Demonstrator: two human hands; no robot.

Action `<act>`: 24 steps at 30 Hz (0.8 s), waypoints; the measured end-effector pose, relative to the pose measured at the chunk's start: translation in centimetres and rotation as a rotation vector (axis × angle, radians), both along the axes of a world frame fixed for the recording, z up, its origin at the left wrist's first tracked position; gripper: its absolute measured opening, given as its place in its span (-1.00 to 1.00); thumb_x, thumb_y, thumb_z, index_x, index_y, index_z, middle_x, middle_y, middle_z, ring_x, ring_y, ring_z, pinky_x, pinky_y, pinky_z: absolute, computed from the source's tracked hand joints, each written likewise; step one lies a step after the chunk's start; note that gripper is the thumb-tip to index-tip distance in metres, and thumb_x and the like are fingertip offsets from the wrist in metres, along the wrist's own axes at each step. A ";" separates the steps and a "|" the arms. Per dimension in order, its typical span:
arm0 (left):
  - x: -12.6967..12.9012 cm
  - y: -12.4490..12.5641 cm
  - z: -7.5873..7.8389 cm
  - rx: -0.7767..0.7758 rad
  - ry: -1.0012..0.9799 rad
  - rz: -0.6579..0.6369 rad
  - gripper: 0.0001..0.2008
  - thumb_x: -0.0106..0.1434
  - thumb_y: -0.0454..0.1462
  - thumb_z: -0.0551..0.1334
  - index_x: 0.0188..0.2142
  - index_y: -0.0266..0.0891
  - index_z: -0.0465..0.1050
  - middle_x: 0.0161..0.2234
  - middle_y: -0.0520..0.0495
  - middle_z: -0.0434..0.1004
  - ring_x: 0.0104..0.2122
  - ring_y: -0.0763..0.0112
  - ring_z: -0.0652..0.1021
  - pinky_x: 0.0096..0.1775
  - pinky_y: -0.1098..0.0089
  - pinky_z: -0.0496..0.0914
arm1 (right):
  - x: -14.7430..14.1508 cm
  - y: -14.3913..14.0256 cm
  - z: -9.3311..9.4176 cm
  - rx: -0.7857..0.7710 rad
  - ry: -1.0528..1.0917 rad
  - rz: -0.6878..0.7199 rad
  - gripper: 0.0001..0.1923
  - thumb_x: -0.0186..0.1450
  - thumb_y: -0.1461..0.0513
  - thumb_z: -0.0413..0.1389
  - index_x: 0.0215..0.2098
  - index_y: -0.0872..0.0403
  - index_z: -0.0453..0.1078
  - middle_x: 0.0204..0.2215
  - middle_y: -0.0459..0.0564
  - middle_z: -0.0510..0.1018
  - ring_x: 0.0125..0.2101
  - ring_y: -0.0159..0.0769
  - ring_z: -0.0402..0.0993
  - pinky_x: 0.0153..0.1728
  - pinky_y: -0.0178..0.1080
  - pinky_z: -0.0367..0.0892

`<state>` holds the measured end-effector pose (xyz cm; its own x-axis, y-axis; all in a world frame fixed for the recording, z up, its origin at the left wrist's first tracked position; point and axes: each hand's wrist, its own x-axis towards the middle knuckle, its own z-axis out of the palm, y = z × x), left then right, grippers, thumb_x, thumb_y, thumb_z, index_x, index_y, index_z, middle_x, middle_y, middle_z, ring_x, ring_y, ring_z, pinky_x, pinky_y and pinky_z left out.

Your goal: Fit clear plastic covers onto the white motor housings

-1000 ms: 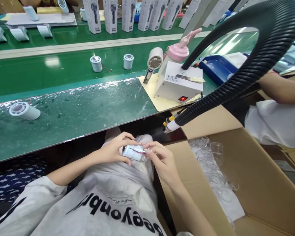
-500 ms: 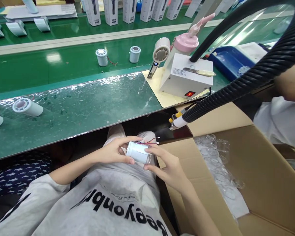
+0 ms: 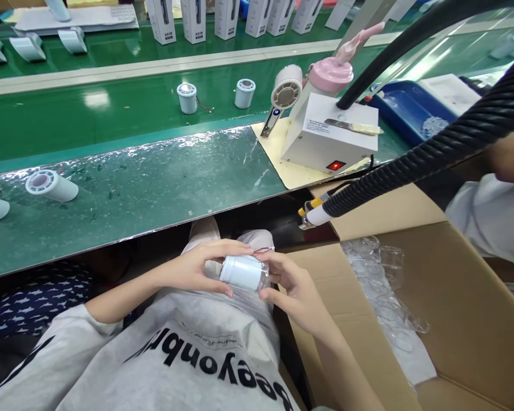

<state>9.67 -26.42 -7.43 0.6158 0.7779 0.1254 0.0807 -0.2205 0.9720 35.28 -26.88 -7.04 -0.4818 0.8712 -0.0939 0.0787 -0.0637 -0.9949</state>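
Note:
Above my lap, my left hand (image 3: 208,267) grips the left end of a pale blue cylindrical fan housing (image 3: 242,273), thumb below and fingers above. At its right end, my right hand (image 3: 293,288) pinches a clear plastic piece (image 3: 264,275) that sits against the housing. How far the clear piece goes over the housing I cannot tell. Thin red and dark wires (image 3: 263,250) stick out along the top, close to the fingers of both hands.
A green bench (image 3: 163,177) edge runs just beyond my hands. On it stand white fan housings (image 3: 56,186) and a white machine (image 3: 332,134) with a lit red switch. Its black hose (image 3: 381,174) hangs at right, over a cardboard box (image 3: 462,297) holding clear plastic pieces (image 3: 388,285).
My right hand has shifted slightly right along the housing to its clear end. The wires, which stuck out further before, are now closer to my fingers. The view has shifted slightly.

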 end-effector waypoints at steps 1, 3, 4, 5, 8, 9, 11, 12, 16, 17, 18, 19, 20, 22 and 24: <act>0.0 0.0 0.0 0.011 0.001 -0.002 -0.25 0.18 -0.13 0.48 0.33 0.07 0.33 0.31 -0.19 0.41 0.28 0.01 0.44 0.28 0.02 0.33 | 0.0 0.0 0.0 -0.034 0.010 -0.007 -0.47 0.18 -0.08 0.39 0.00 -0.02 0.49 0.02 0.12 0.60 -0.13 -0.11 0.65 -0.17 -0.15 0.63; -0.1 0.1 0.0 0.029 0.001 -0.005 -0.25 0.18 -0.16 0.48 0.33 0.08 0.32 0.31 -0.18 0.41 0.29 0.02 0.43 0.30 0.01 0.30 | -0.2 0.0 -0.1 -0.093 0.030 -0.018 -0.46 0.18 -0.09 0.39 0.00 -0.03 0.47 -0.03 0.10 0.61 -0.19 -0.15 0.64 -0.22 -0.18 0.61; -0.1 0.1 0.1 0.030 0.004 -0.005 -0.25 0.18 -0.16 0.48 0.33 0.08 0.32 0.31 -0.18 0.41 0.29 0.02 0.43 0.30 0.01 0.30 | -0.2 0.1 -0.1 -0.115 0.039 -0.019 -0.46 0.18 -0.10 0.39 0.00 -0.03 0.46 -0.06 0.09 0.62 -0.21 -0.16 0.64 -0.23 -0.19 0.60; -0.1 0.1 0.1 0.026 0.011 -0.002 -0.25 0.18 -0.16 0.48 0.33 0.08 0.32 0.31 -0.18 0.41 0.29 0.02 0.43 0.30 0.00 0.30 | -0.3 0.1 -0.2 -0.134 0.046 -0.017 -0.46 0.19 -0.10 0.38 -0.01 -0.03 0.45 -0.09 0.08 0.63 -0.22 -0.18 0.63 -0.25 -0.20 0.59; -0.2 0.1 0.0 0.011 0.031 0.004 -0.26 0.17 -0.15 0.48 0.32 0.05 0.34 0.32 -0.19 0.41 0.30 -0.01 0.42 0.31 -0.02 0.29 | -0.6 0.3 -0.3 -0.186 0.073 -0.017 -0.47 0.20 -0.14 0.35 -0.07 -0.02 0.42 -0.18 0.04 0.63 -0.28 -0.21 0.60 -0.31 -0.23 0.57; -0.2 0.1 -0.1 0.014 0.031 0.004 -0.25 0.17 -0.15 0.49 0.32 0.05 0.34 0.32 -0.20 0.41 0.30 -0.01 0.42 0.31 -0.02 0.29 | -0.7 0.3 -0.3 -0.210 0.093 -0.021 -0.48 0.20 -0.16 0.34 -0.09 -0.02 0.41 -0.23 0.01 0.62 -0.31 -0.24 0.59 -0.34 -0.25 0.57; -0.2 0.1 -0.3 0.023 0.025 0.000 -0.25 0.17 -0.16 0.49 0.33 0.05 0.33 0.32 -0.20 0.41 0.30 -0.01 0.43 0.31 -0.02 0.29 | -1.0 0.4 -0.4 -0.279 0.139 -0.027 -0.48 0.19 -0.18 0.33 -0.13 -0.02 0.39 -0.32 -0.06 0.58 -0.39 -0.30 0.55 -0.42 -0.29 0.56; -0.2 0.1 -0.4 0.026 0.021 -0.002 -0.25 0.17 -0.17 0.49 0.33 0.05 0.33 0.32 -0.20 0.40 0.30 -0.01 0.43 0.31 -0.02 0.29 | -1.1 0.4 -0.5 -0.320 0.162 -0.028 -0.47 0.18 -0.19 0.34 -0.15 -0.01 0.39 -0.37 -0.09 0.55 -0.43 -0.32 0.54 -0.46 -0.30 0.55; -0.1 0.1 -0.7 0.025 -0.005 -0.013 -0.24 0.17 -0.19 0.49 0.33 0.08 0.32 0.33 -0.18 0.40 0.30 0.03 0.43 0.31 0.00 0.29 | -1.3 0.3 -1.0 -0.461 0.186 -0.035 -0.40 0.13 -0.24 0.34 -0.20 0.02 0.36 -0.49 -0.17 0.49 -0.57 -0.37 0.52 -0.59 -0.34 0.51; -0.1 0.1 -0.7 0.017 -0.009 -0.015 -0.24 0.17 -0.19 0.49 0.33 0.08 0.32 0.32 -0.17 0.40 0.30 0.03 0.42 0.31 0.00 0.29 | -1.3 0.3 -1.1 -0.487 0.181 -0.032 -0.39 0.13 -0.25 0.33 -0.20 0.02 0.34 -0.51 -0.17 0.50 -0.59 -0.36 0.52 -0.61 -0.34 0.49; -0.1 0.0 -0.6 0.001 -0.011 -0.013 -0.24 0.16 -0.18 0.49 0.32 0.08 0.33 0.32 -0.17 0.40 0.30 0.03 0.42 0.31 0.00 0.29 | -1.3 0.2 -1.2 -0.511 0.175 -0.027 -0.38 0.13 -0.26 0.32 -0.21 0.02 0.33 -0.52 -0.16 0.51 -0.62 -0.34 0.53 -0.64 -0.34 0.47; -0.1 -0.1 -0.5 -0.024 -0.010 -0.009 -0.24 0.15 -0.18 0.50 0.32 0.08 0.34 0.32 -0.17 0.40 0.30 0.03 0.42 0.30 0.00 0.30 | -1.3 0.2 -1.3 -0.531 0.173 -0.020 -0.38 0.14 -0.27 0.30 -0.21 0.02 0.32 -0.54 -0.16 0.52 -0.63 -0.32 0.54 -0.66 -0.35 0.45; -0.1 -0.1 -0.4 -0.060 -0.009 -0.003 -0.25 0.14 -0.17 0.51 0.30 0.08 0.36 0.32 -0.17 0.41 0.30 0.02 0.42 0.29 0.00 0.32 | -1.4 0.1 -1.3 -0.548 0.175 -0.013 -0.38 0.15 -0.27 0.29 -0.22 0.02 0.31 -0.56 -0.16 0.52 -0.64 -0.31 0.54 -0.68 -0.35 0.43; 0.0 -0.3 -0.3 -0.163 -0.018 0.010 -0.24 0.11 -0.18 0.52 0.29 0.06 0.38 0.30 -0.18 0.42 0.29 0.01 0.43 0.25 0.01 0.37 | -1.5 0.1 -1.6 -0.573 0.194 -0.005 -0.39 0.16 -0.28 0.27 -0.24 0.02 0.30 -0.58 -0.16 0.53 -0.66 -0.31 0.53 -0.70 -0.36 0.39; 0.2 -0.2 -0.4 -0.286 -0.062 0.032 -0.21 0.08 -0.20 0.54 0.30 0.02 0.38 0.29 -0.19 0.43 0.27 0.02 0.44 0.24 0.04 0.39 | -1.7 0.2 -2.0 -0.583 0.229 -0.021 -0.40 0.16 -0.28 0.26 -0.23 0.02 0.31 -0.56 -0.16 0.54 -0.67 -0.32 0.51 -0.72 -0.36 0.36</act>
<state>9.84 -26.66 -7.85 0.5887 0.8057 -0.0652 0.0216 0.0650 0.9977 33.59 -26.72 -9.05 -0.5295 0.7170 -0.4534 -0.1394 -0.6007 -0.7872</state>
